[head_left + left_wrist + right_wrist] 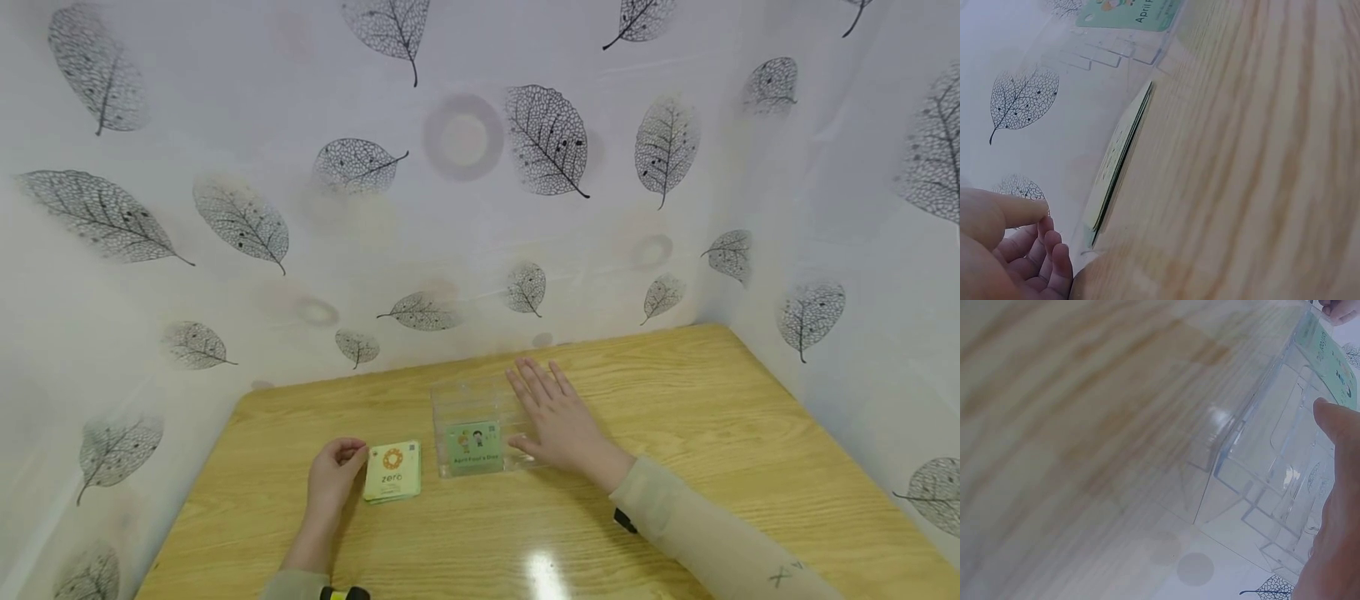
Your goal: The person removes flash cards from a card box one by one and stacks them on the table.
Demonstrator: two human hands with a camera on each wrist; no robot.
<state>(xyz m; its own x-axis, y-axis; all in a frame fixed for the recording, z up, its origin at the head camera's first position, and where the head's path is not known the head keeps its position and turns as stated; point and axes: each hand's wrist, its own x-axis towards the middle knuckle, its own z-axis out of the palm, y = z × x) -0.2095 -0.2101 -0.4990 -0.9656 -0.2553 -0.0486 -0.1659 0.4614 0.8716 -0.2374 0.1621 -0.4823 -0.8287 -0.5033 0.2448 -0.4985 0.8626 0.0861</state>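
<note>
A small stack of cards (393, 472), its top one reading "zero" under an orange ring, lies on the wooden table. Beside the stack's left edge rests my left hand (335, 475). Its fingers are loosely curled, thumb tip against the index finger (1022, 240), with nothing showing between them. Right of the stack is a clear plastic box (442, 454). A green card (474, 448) reading "April Fool's Day" lies in it. Over the box's right part my right hand (558, 421) spreads its straight fingers, thumb close to the green card.
The wooden table (660, 400) runs back to a white sheet (465, 225) with a leaf print, which also hangs along both sides. A bright light reflection shows on the tabletop near the front. Each wrist wears a dark band.
</note>
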